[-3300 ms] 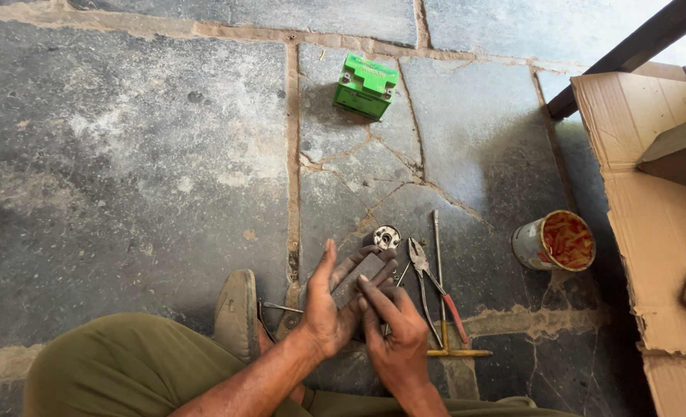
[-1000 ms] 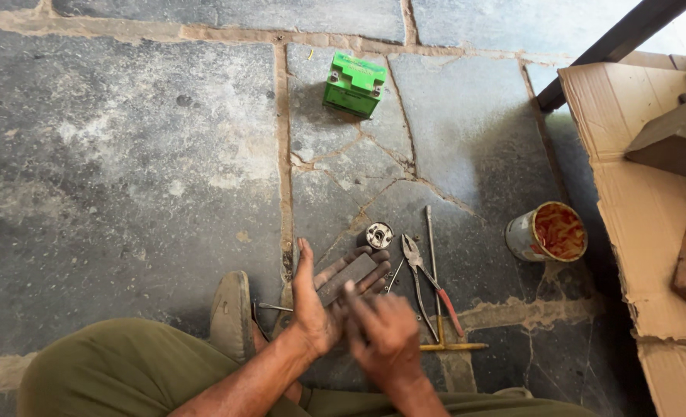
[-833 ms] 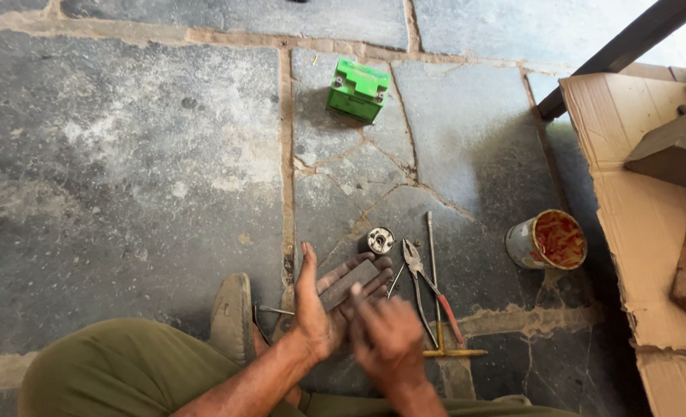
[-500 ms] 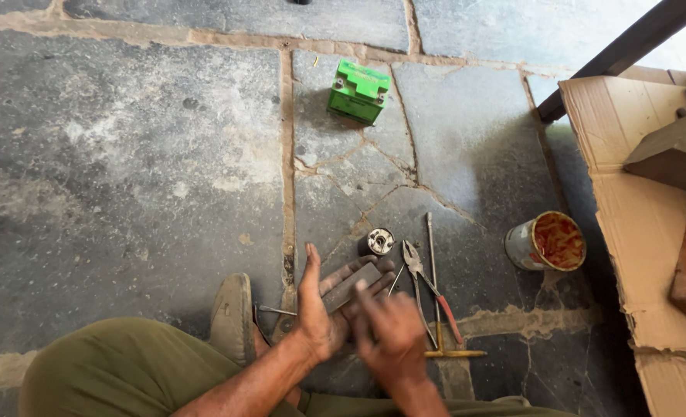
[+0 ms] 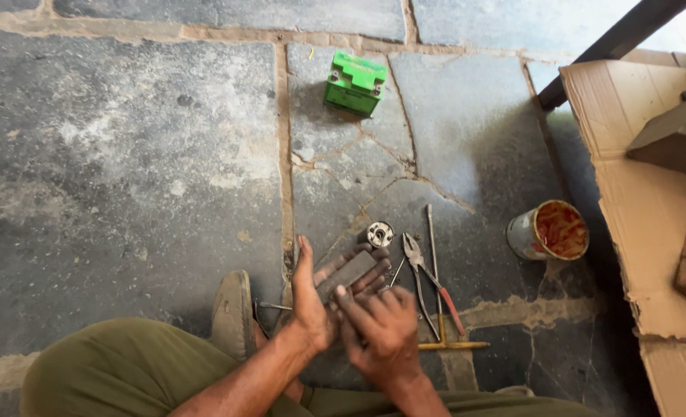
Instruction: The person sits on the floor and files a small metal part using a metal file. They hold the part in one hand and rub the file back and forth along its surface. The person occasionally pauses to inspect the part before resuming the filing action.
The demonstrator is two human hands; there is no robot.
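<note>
Head view | left hand grip holds grey block | right hand fingertips touch it

the stone floor bears a green box, pliers and a tin.

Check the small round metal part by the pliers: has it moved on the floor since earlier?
No. The round metal part sits at the same floor crack, just left of the pliers.
</note>
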